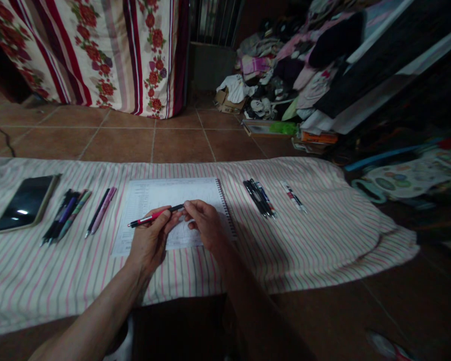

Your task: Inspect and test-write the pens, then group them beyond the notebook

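Note:
A red and black pen [154,216] is held level above a spiral notebook [180,188]. My left hand [150,240] is closed around its red barrel. At the pen's black right end, the thumb and fingers of my right hand [205,220] pinch the tip. The notebook lies flat with its coil on the right, and both hands hide part of its page. To the left of it rest a dark pen and a pink pen [104,209]. Several dark pens [260,198] lie to its right, with a white and red pen [293,197] beyond them.
A striped cloth [323,240] covers the table. On the left are a smartphone [26,203] and a group of several pens [65,214]. Past the table are a tiled floor [128,138], a floral curtain [116,55] and a heap of clothes [270,70].

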The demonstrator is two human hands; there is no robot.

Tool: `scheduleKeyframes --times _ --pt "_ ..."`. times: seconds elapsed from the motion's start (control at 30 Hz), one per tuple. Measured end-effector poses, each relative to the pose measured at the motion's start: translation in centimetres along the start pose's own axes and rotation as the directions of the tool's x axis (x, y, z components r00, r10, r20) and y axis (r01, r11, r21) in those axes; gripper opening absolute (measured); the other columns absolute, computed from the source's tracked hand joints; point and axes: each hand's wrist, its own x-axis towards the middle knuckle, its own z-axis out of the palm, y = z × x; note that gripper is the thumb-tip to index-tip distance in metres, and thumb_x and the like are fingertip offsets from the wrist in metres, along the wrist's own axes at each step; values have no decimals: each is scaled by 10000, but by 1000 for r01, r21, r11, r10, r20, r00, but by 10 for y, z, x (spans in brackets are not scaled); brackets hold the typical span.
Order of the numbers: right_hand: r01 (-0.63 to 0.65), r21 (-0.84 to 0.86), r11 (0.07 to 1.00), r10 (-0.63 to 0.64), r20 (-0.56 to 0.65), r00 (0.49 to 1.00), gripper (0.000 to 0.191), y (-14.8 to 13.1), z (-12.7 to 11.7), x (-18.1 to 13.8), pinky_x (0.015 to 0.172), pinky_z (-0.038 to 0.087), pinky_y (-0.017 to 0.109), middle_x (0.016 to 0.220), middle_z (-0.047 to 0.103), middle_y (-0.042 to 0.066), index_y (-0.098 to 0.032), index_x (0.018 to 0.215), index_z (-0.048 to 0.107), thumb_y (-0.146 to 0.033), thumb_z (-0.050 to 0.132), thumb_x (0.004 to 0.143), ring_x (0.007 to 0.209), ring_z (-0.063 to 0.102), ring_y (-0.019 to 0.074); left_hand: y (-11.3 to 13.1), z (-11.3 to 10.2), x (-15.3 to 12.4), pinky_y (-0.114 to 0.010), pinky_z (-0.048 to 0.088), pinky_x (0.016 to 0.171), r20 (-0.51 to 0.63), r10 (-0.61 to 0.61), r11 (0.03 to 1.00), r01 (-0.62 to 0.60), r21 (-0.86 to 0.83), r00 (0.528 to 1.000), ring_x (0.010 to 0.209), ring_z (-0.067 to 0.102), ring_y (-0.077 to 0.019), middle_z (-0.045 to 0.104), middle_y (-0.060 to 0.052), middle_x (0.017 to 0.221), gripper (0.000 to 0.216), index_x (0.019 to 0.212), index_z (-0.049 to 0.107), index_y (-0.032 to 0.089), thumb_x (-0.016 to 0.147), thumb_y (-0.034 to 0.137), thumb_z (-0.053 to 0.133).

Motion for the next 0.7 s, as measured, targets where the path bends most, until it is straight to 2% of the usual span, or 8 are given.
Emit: scheduleKeyframes --times 0.1,0.2,0.43,0.7 --pt "34 -12 999 -34 -35 999 212 1 0 2 456 359 186 661 608 0 -163 688 593 -373 619 696 568 514 86 -1 0 0 -193 567 688 -13 2 1000 -2 1 1000 696 698 -159 704 -116 716 145 808 627 64 767 -36 530" --pt "42 -11 999 -42 -81 996 183 -1 -1 2 475 376 193 700 626 1 -171 731 614 -349 619 692 584 528 89 0 0 0 -194 571 675 -32 2 1000 -2 -3 999 678 697 -157 701 -109 703 145 793 631 62 772 -34 525" --pt "29 -25 999 -31 -101 994 236 -2 -5 3 524 401 204 776 664 24 -174 836 654 -368 610 708 637 557 100 4 1 -1 -187 574 665 -74 -6 1000 6 -2 997 649 692 -143 692 -89 678 170 762 633 62 789 -38 498" --pt "22 9 1000 -20 -131 991 268 1 -9 6 560 424 213 828 685 41 -173 866 648 -382 619 701 672 592 108 3 3 0 -197 576 685 -81 -23 1000 23 -5 996 660 692 -149 691 -93 674 156 754 637 61 785 -27 513"
